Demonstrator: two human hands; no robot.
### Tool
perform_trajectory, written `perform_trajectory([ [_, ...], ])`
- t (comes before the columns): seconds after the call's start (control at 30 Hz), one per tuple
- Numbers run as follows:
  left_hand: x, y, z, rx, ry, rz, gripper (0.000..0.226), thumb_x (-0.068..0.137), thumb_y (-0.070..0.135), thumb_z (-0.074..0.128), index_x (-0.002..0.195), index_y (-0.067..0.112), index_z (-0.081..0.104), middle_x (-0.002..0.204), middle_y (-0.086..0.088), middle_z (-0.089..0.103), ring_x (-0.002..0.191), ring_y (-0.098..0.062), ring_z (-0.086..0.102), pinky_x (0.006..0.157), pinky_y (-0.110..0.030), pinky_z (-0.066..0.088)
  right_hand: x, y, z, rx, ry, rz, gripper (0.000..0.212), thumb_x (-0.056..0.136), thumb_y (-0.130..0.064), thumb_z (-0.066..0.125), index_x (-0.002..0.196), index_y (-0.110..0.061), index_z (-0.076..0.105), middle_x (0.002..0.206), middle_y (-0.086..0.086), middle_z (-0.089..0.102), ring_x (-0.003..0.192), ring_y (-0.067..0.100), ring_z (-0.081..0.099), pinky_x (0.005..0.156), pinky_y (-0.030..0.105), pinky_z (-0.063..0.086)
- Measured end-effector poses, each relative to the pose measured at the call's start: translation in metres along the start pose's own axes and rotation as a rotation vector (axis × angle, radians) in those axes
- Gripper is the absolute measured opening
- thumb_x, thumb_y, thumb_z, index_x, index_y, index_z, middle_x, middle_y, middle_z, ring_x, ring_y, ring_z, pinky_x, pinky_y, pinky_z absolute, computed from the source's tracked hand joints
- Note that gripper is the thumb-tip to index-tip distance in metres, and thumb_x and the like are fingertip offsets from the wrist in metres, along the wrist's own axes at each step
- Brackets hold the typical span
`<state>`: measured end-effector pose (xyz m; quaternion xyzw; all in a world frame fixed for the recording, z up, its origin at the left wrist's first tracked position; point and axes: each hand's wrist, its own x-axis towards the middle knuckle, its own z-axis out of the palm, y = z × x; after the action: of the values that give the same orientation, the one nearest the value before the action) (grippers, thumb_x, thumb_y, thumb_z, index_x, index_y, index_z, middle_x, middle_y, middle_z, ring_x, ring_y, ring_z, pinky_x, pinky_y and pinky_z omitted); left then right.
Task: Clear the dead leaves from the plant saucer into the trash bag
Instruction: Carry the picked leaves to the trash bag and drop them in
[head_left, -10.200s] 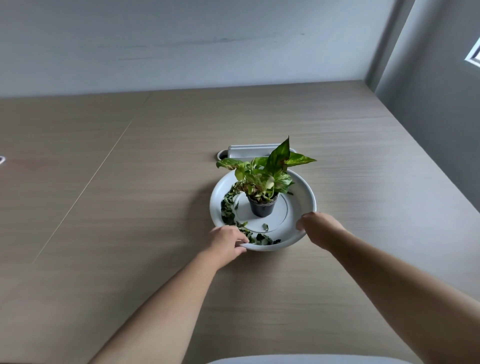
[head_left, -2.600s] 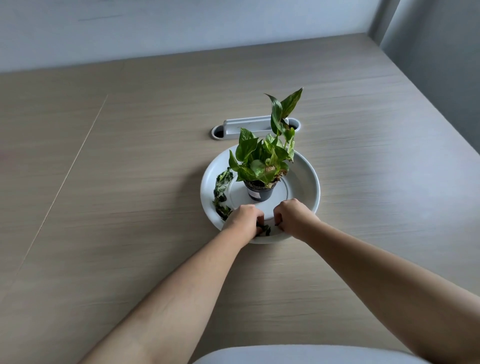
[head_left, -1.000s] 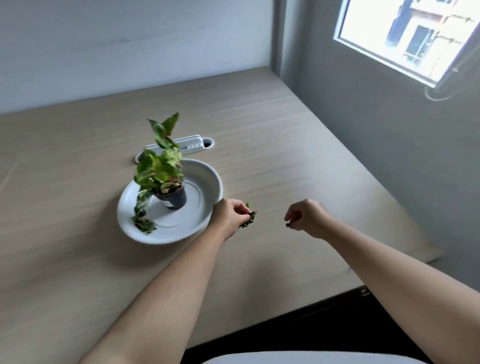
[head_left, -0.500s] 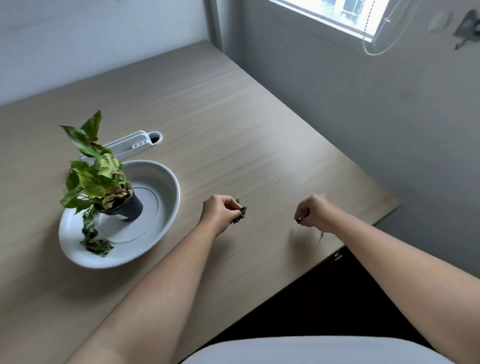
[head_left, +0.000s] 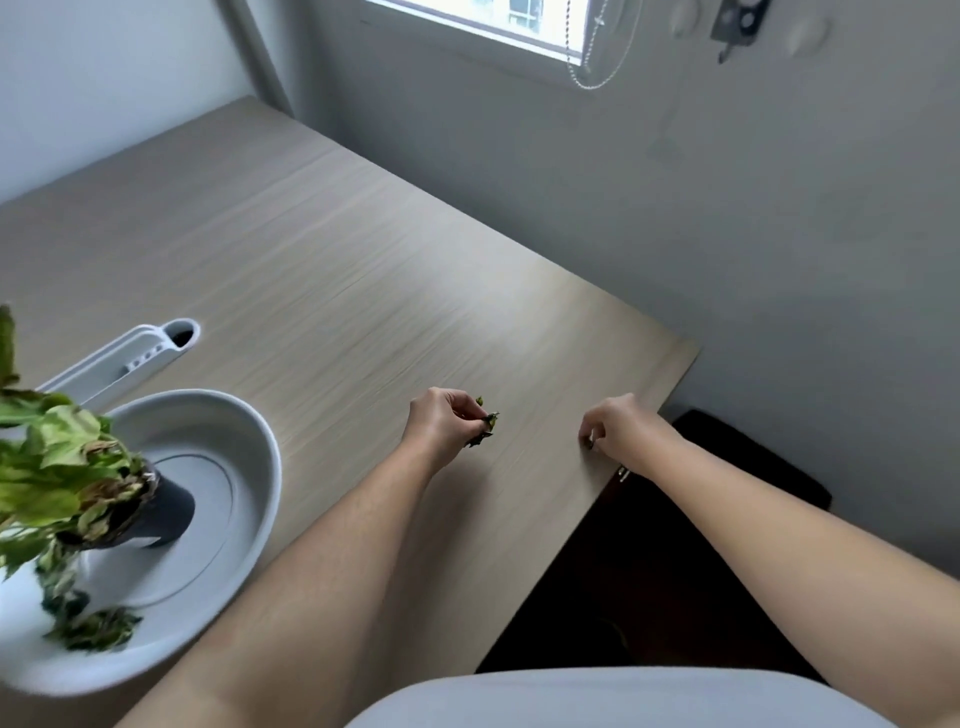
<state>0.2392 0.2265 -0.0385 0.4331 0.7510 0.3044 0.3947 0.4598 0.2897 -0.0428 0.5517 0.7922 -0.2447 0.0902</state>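
Observation:
My left hand (head_left: 445, 422) is shut on a small clump of dead leaves (head_left: 484, 426), held over the wooden table to the right of the saucer. My right hand (head_left: 621, 430) is pinched shut near the table's right edge with a tiny dark leaf bit (head_left: 588, 443) at its fingertips. The white plant saucer (head_left: 244, 467) sits at the left with a small potted plant (head_left: 72, 483) in a dark pot. More dead leaves (head_left: 93, 626) lie along the saucer's near left rim. A dark mass, perhaps the trash bag (head_left: 675, 587), lies below the table's right edge.
A white cable-port cover (head_left: 130, 358) is set into the wooden table (head_left: 337, 270) behind the saucer. A grey wall with a window (head_left: 498, 21) and a bead cord (head_left: 587, 47) runs along the table's right side. My light clothing shows at the bottom.
My view has swung right, so the saucer slid toward the left edge. Both hands carried their leaves rightward, away from the saucer and toward the table's right edge.

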Motion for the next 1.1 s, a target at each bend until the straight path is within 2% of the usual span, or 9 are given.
perform_trajectory([
  [0.17,0.006,-0.002,0.001,0.02,-0.045,0.019,0.005,0.072,-0.002,0.075,0.075,0.002,0.075,0.07,-0.014,0.07,0.059,-0.019,0.064,0.064,-0.023,0.056,0.002,0.0,0.02,0.039,0.124,0.012,0.036,0.078,0.01,0.043,0.084,-0.011,0.072,0.099,0.008,0.066,0.09,0.027,0.062,0.077,0.029,0.053],
  [0.27,0.008,0.001,0.001,0.036,-0.052,0.032,0.006,0.071,-0.001,0.076,0.076,0.003,0.075,0.068,-0.009,0.068,0.056,-0.014,0.063,0.053,-0.009,0.051,0.003,-0.002,0.017,0.134,0.174,0.047,0.032,0.079,0.008,0.047,0.081,-0.01,0.074,0.095,0.006,0.07,0.085,0.024,0.064,0.075,0.024,0.053],
  [0.4,0.011,0.014,0.007,0.033,-0.06,0.043,0.006,0.071,-0.001,0.076,0.075,0.003,0.075,0.07,-0.011,0.069,0.059,-0.018,0.063,0.061,-0.021,0.054,0.003,0.017,-0.003,0.652,0.299,0.229,0.015,0.076,0.003,0.065,0.071,-0.008,0.074,0.07,0.008,0.066,0.067,0.018,0.06,0.069,0.019,0.049],
  [0.53,0.015,0.039,0.034,0.061,-0.072,0.07,0.008,0.07,-0.001,0.076,0.071,0.006,0.074,0.068,-0.013,0.069,0.058,-0.02,0.062,0.06,-0.024,0.052,-0.007,0.06,-0.022,1.038,0.355,0.316,0.028,0.077,0.007,0.065,0.06,-0.015,0.067,0.065,0.006,0.064,0.062,0.019,0.061,0.074,0.027,0.055],
  [0.67,0.022,0.081,0.091,0.051,-0.109,0.097,0.009,0.07,-0.002,0.075,0.07,0.006,0.073,0.061,-0.01,0.066,0.05,-0.015,0.059,0.051,-0.015,0.049,-0.023,0.116,-0.032,1.073,0.392,0.347,0.031,0.077,0.01,0.065,0.059,-0.015,0.065,0.064,0.006,0.063,0.058,0.013,0.059,0.052,0.008,0.054],
  [0.73,0.023,0.102,0.126,0.05,-0.131,0.098,0.01,0.07,0.0,0.077,0.068,0.009,0.073,0.063,-0.01,0.067,0.054,-0.018,0.06,0.057,-0.021,0.05,-0.03,0.148,-0.035,1.057,0.392,0.381,0.031,0.076,0.01,0.066,0.058,-0.015,0.064,0.062,0.005,0.062,0.055,0.011,0.058,0.05,0.006,0.052],
  [0.83,0.028,0.134,0.197,0.089,-0.203,0.129,0.011,0.069,0.003,0.078,0.069,0.012,0.072,0.07,-0.011,0.068,0.065,-0.019,0.062,0.067,-0.029,0.052,-0.046,0.214,-0.045,0.997,0.405,0.481,0.027,0.075,0.007,0.069,0.059,-0.015,0.066,0.061,0.004,0.062,0.054,0.012,0.06,0.056,0.011,0.053],
  [0.97,0.028,0.175,0.297,0.141,-0.258,0.168,0.009,0.069,0.01,0.08,0.074,0.01,0.073,0.07,0.001,0.065,0.063,-0.006,0.057,0.055,-0.003,0.041,-0.074,0.305,-0.052,0.898,0.376,0.602,0.01,0.074,0.004,0.071,0.071,-0.006,0.073,0.069,0.011,0.067,0.064,0.021,0.065,0.075,0.029,0.058],
  [1.1,0.023,0.184,0.373,0.153,-0.353,0.12,0.012,0.07,0.009,0.08,0.068,0.016,0.07,0.068,0.003,0.065,0.065,-0.009,0.059,0.058,-0.002,0.046,-0.094,0.367,-0.037,0.831,0.352,0.687,0.017,0.072,0.003,0.071,0.064,-0.013,0.071,0.062,0.008,0.067,0.056,0.017,0.064,0.067,0.021,0.056],
])
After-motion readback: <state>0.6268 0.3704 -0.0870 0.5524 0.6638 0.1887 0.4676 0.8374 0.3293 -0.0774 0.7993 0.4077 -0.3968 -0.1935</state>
